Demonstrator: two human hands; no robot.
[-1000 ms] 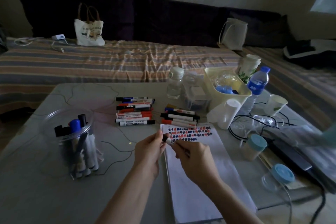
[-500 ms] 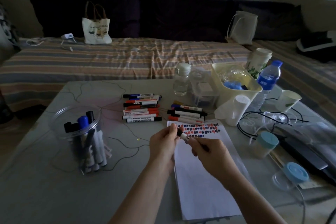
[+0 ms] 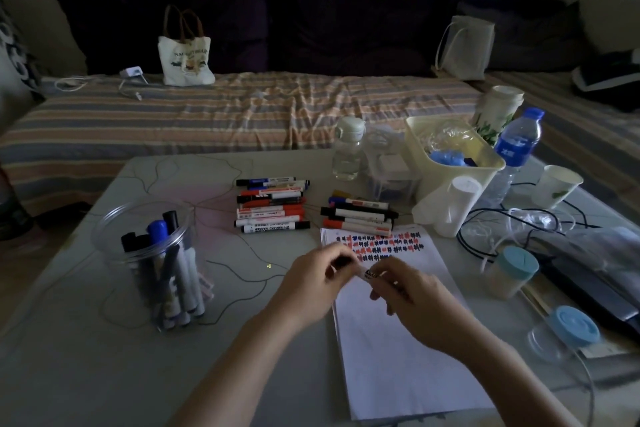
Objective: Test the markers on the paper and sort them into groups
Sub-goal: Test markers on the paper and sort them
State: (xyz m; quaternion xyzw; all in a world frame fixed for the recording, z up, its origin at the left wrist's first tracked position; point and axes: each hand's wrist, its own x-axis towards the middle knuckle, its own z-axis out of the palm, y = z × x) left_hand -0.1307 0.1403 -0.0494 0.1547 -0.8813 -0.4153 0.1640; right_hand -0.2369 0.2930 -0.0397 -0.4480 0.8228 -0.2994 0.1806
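Both hands hold one white marker (image 3: 367,274) over the top of the white paper (image 3: 398,340). My left hand (image 3: 315,282) pinches its cap end, and my right hand (image 3: 412,295) grips the barrel. Rows of red, blue and black test marks (image 3: 384,244) cover the paper's top. Two groups of markers lie beyond the paper: a larger pile (image 3: 272,206) at the centre and a smaller one (image 3: 360,215) to its right. A clear jar (image 3: 156,263) on the left holds several upright markers.
A cream basket (image 3: 453,163), water bottles (image 3: 348,149) (image 3: 512,152), paper cups (image 3: 559,185), a white roll (image 3: 453,204), blue-lidded jars (image 3: 512,272) and tangled cables (image 3: 502,225) crowd the table's right side. A striped sofa with bags sits behind.
My hands stayed together on the marker over the paper's top. The camera view shifted slightly, so the scene slid to the right.
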